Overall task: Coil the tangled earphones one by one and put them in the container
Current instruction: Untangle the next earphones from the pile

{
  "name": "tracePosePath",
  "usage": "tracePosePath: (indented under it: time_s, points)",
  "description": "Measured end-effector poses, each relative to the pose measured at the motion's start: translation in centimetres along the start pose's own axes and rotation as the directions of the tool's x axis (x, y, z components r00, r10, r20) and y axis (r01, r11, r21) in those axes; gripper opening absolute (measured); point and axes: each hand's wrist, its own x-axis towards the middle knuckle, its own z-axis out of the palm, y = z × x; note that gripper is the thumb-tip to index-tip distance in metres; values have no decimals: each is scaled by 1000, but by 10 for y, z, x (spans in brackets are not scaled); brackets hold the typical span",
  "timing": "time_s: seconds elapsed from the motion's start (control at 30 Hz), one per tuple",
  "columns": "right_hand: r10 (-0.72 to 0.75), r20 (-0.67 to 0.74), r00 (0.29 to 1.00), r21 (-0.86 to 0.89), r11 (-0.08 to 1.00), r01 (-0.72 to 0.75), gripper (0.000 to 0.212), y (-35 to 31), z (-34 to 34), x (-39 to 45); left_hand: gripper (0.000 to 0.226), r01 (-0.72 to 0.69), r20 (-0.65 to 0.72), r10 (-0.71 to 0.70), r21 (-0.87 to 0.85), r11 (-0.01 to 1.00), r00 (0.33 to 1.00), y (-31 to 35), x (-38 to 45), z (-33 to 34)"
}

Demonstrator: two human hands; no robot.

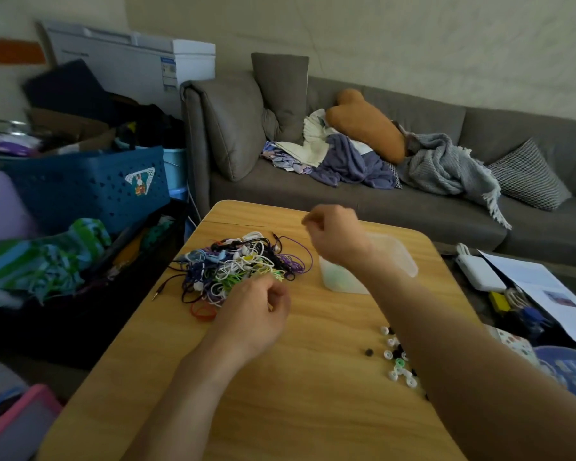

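We see big tangled earphones heap at frame centre-left on counter, most work left. Container right of heap, something pale green inside, amount unclear. Left hand curled at heap edge, grip unclear. Right hand raised, fingers curled, contents unclear. Loose ear tips lower right.

Grey sofa with orange cushion, blue basket, loose ear tips on wooden table
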Motion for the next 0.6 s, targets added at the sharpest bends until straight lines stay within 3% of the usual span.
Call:
tracePosePath:
  time_s: [0.1, 0.17, 0.23, 0.37, 0.5, 0.6]
  points:
    - [-129, 216, 968, 160, 983, 95, 36, -34, 20, -1, 10, 17, -13, -16, 23, 1000, 1000, -2, 0, -3]
    - [-151, 294, 944, 107, 986, 124, 53, -45, 35, 2, 10, 26, -10, -25, 36, 999, 1000, -4, -1, -6]
    - [-146, 340, 929, 29, 989, 145, 51, -50, 48, 5, 11, 26, 2, -26, 51, 998, 1000, -6, -1, -6]
    - [-95, 270, 958, 95, 993, 72, 18, -56, 54, 6, 13, 53, -44, -51, 47, 997, 998, -10, 0, -9]
    - [-61, 174, 983, 220, 975, 21, 12, -55, 38, 5, 10, 45, -180, -45, -8, 999, 983, -12, 2, -14]
    - [59, 127, 990, 334, 938, -98, 12, -48, 23, 6, 10, 12, -338, -1, 31, 999, 941, -19, 3, -18]
